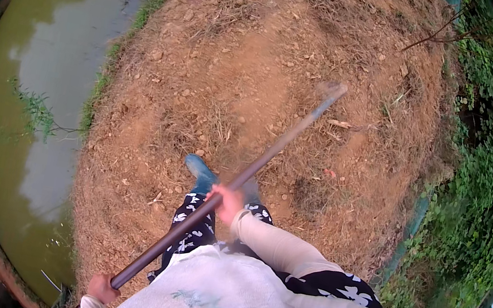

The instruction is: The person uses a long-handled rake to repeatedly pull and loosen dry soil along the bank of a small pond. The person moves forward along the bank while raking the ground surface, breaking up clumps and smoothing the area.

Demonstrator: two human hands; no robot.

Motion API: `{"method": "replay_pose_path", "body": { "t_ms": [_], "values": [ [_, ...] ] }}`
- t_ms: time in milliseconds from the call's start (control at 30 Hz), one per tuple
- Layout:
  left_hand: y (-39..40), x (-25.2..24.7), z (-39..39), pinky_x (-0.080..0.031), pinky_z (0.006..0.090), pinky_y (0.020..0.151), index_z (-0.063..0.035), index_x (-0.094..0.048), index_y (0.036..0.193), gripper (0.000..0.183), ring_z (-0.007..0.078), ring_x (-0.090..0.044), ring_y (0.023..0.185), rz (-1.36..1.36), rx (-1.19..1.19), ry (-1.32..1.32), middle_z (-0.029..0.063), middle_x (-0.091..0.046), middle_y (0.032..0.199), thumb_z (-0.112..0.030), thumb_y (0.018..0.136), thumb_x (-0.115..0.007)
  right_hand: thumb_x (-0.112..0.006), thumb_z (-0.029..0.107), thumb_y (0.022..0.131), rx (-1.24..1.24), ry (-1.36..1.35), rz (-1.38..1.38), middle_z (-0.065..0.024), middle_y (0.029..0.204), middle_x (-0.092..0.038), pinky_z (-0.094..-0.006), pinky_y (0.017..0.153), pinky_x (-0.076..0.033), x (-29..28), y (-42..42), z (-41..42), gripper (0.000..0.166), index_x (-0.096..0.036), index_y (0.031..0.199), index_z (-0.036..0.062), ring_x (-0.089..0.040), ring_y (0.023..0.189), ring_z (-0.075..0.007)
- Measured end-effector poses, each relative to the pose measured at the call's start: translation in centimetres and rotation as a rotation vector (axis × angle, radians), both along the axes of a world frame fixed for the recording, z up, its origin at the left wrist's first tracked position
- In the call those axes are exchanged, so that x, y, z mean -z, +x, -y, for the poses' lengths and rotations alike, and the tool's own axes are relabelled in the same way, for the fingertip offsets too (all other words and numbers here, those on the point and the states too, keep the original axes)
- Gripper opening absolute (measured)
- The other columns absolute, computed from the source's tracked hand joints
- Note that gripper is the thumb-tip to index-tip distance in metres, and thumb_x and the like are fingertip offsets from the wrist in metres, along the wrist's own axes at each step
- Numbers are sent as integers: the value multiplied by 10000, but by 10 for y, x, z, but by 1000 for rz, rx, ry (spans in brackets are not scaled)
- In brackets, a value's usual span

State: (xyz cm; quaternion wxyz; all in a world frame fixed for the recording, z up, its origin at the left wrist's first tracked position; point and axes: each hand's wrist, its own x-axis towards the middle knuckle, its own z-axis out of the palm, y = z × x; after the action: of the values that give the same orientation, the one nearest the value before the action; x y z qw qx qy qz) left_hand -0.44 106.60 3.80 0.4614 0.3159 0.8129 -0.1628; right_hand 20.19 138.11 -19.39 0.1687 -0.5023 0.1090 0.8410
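A long brown tool handle point(185, 226) runs diagonally from the lower left up to the right. My left hand point(103, 287) grips it low down, near the bottom left. My right hand point(227, 203) is closed around it farther up, in front of my legs. At its far end is a metal head point(333, 91), blurred, over the dirt; its exact kind, perhaps a hoe, cannot be told, nor whether it touches the ground. My blue rubber boot point(200, 173) stands on the soil, while the other boot is partly hidden behind my right hand and the handle.
Dry reddish soil point(251, 66) with clods and dead grass lies before me. Murky green water point(59, 73) borders it on the left, with a leafy twig point(38, 112) over it. Dense green vines point(490, 160) and strips of green netting point(410, 230) line the right side. A bare branch point(434, 37) juts in at the upper right.
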Motion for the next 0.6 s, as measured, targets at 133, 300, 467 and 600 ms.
{"method": "replay_pose_path", "body": {
  "t_ms": [133,300,467,600],
  "values": [
    [5,-9,19,-483,401,595,-101,-621,697,257,318,-583,609,-118,88,-24,143,-584,614,-239,484,-664,-568,-42,711,-93,-225,116,-119,773,-504,-400,692,-498,3,4,34,199,-439,857,1,-546,694,-257],
    [15,40,10,-481,398,609,-121,-628,700,252,302,-592,628,-163,80,9,128,-597,635,-273,500,-655,-554,-81,666,28,-73,235,-147,730,-495,-386,600,-498,14,22,9,175,-441,797,-51,-543,642,-282],
    [53,81,-70,-470,417,626,-105,-621,733,204,318,-592,653,-27,78,172,154,-601,668,-259,599,-622,-502,-2,741,29,75,188,-125,702,-490,-388,608,-472,3,70,-88,129,-435,851,-13,-529,638,-258],
    [75,75,-129,-465,422,606,-87,-608,719,192,335,-587,654,66,45,262,169,-595,671,-249,615,-609,-525,49,773,1,270,382,-132,670,-513,-403,557,-498,8,90,-158,142,-457,871,-29,-535,582,-255]
  ]
}}
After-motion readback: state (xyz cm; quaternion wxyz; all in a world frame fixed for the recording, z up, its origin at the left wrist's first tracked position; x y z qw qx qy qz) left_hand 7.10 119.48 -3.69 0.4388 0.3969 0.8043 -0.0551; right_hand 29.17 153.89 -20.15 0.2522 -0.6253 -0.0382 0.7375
